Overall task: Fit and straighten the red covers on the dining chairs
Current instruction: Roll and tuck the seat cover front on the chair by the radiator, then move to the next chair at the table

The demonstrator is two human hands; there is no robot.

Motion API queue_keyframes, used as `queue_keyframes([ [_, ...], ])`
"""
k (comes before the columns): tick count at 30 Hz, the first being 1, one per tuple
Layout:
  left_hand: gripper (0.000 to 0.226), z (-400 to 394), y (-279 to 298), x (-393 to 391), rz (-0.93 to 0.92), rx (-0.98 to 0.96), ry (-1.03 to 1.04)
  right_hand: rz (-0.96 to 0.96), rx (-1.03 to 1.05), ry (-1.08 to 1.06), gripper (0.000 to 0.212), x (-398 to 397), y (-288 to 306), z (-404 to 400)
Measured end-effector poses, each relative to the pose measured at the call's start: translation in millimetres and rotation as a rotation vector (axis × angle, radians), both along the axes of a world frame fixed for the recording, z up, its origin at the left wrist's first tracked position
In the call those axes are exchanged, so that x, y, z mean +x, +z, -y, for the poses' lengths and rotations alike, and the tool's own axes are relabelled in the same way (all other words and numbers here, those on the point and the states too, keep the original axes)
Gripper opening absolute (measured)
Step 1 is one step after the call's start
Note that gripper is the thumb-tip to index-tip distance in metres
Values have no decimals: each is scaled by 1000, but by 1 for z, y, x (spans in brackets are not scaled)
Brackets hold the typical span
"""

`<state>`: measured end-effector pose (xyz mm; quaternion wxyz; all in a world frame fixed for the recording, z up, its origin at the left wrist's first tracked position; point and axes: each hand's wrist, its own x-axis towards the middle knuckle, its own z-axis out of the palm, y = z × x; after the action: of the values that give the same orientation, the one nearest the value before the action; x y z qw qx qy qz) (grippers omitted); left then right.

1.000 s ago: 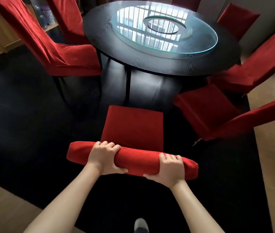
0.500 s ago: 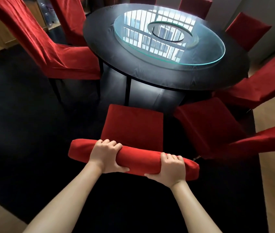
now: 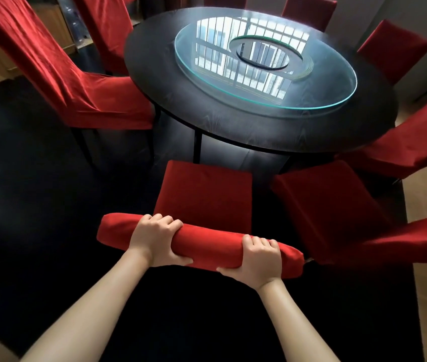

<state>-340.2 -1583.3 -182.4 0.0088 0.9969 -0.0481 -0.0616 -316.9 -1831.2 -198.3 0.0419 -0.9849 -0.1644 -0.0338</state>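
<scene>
Both forearms run off the bottom edge. The fingertips of the left hand (image 3: 156,240) and right hand (image 3: 256,259) curl over the covered chair top (image 3: 207,245) and hide behind it; the chair's back face and legs are hidden below. The desk (image 3: 233,121) hides the far chairs' seats. The left chair (image 3: 58,74) and right chair (image 3: 416,147) are cut by the edges.

I noted the chair covers (image 3: 202,197) as red velvety cloth — matt on the near seat, sheened and creased on the left chair (image 3: 58,74). The round table (image 3: 233,118) showed dark wood grain; its turntable (image 3: 264,61) was glossy, reflective glass.
</scene>
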Motion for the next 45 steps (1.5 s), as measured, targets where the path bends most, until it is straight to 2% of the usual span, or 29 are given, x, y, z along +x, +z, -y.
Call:
queue_keyframes([
  [24,93,-2,0,12,0,8,-10,82,-19,28,79,11,-1,-1],
  [33,101,-6,-2,15,-8,58,-14,77,-21,42,79,13,-3,-1],
  [36,102,-5,0,13,-31,60,9,54,-56,54,81,12,1,-1],
  [40,101,-6,6,-3,-41,-31,104,3,-111,22,81,9,11,-4],
  [45,91,-57,31,-19,44,-35,229,43,-10,41,69,19,41,-58],
])
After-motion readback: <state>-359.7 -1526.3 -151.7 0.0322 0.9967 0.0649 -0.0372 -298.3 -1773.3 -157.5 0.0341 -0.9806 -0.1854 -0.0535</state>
